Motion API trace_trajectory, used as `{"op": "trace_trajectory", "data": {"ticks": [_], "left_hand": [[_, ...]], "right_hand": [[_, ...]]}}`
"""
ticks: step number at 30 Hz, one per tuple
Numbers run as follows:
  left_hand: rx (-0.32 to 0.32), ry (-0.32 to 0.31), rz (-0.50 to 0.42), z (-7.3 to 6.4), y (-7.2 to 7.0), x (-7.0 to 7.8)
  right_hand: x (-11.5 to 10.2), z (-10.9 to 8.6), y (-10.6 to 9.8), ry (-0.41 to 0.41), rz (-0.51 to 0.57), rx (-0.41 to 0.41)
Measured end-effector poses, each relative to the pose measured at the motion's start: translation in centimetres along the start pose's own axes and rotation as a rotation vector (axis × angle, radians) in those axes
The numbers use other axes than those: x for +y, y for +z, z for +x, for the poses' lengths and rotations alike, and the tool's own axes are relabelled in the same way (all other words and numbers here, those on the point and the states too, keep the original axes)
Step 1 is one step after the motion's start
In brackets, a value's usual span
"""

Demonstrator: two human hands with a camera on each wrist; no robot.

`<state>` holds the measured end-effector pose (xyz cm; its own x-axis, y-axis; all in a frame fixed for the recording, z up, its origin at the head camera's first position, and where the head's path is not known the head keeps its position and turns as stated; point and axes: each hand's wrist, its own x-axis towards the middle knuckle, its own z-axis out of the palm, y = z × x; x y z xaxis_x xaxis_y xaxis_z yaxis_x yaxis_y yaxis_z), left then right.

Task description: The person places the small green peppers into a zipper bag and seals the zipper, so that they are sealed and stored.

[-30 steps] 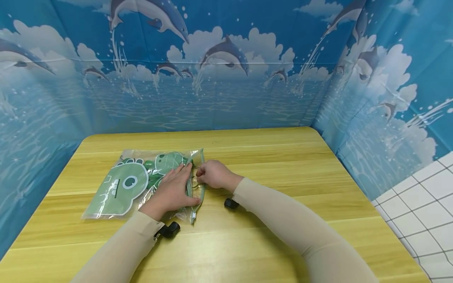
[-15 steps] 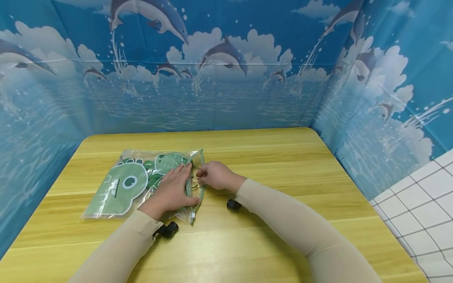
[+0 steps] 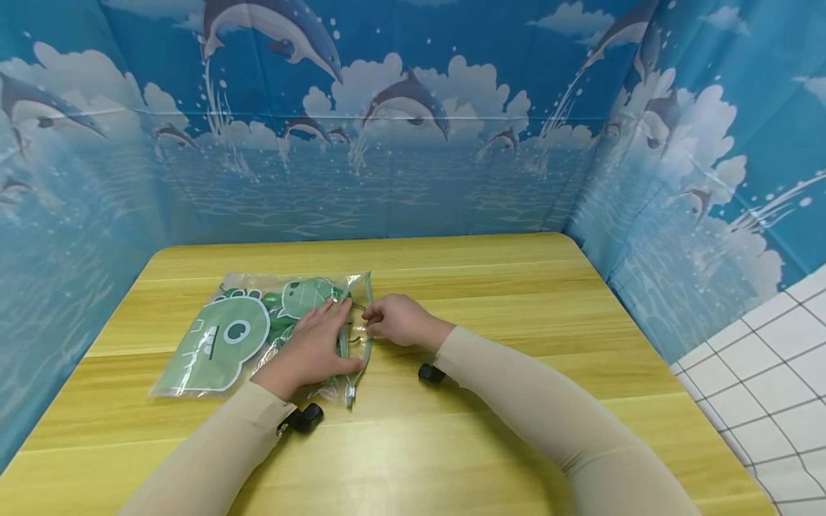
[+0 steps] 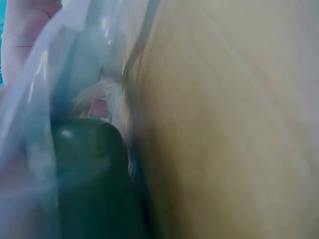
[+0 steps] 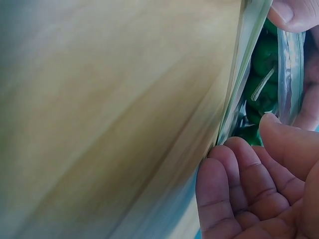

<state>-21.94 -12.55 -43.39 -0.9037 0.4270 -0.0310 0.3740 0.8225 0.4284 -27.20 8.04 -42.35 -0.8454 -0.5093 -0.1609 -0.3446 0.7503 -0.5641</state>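
Note:
A clear zip bag (image 3: 226, 383) printed with green cartoon faces lies on the table, left of centre. Through the plastic and at its mouth show glossy dark-green pepper-like pieces (image 5: 266, 57), one with a pale stem (image 5: 262, 84). My left hand (image 3: 312, 351) rests on the bag with fingers spread and its thumb near the mouth. At that mouth my right hand (image 3: 399, 320) has its fingers loosely bent; in the right wrist view the thumb stands apart from the fingers, fingertips right at the bag's lip. The left wrist view is mostly plastic and one green piece (image 4: 92, 169).
The wooden table (image 3: 516, 287) stretches to the right of the bag. A dolphin-printed curtain (image 3: 413, 193) hangs behind the table and along both sides. White tiles (image 3: 774, 358) show at the far right. A black wrist camera (image 3: 431, 373) sits below my right wrist.
My right hand has drawn slightly to the right, away from the bag's mouth. The left hand and the bag stay almost where they were; the head view shifts a little.

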Motion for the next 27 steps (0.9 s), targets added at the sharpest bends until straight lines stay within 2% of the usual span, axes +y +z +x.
{"op": "trace_trajectory", "data": {"ticks": [13,27], "left_hand": [[0.012,0.013,0.027,-0.1,-0.2,0.2],[0.039,0.035,0.002,-0.4,-0.6,0.3]], "right_hand": [[0.0,-0.7,-0.3,0.004,0.018,-0.008],[0.3,-1.5,-0.3,0.023,0.051,-0.005]]}}
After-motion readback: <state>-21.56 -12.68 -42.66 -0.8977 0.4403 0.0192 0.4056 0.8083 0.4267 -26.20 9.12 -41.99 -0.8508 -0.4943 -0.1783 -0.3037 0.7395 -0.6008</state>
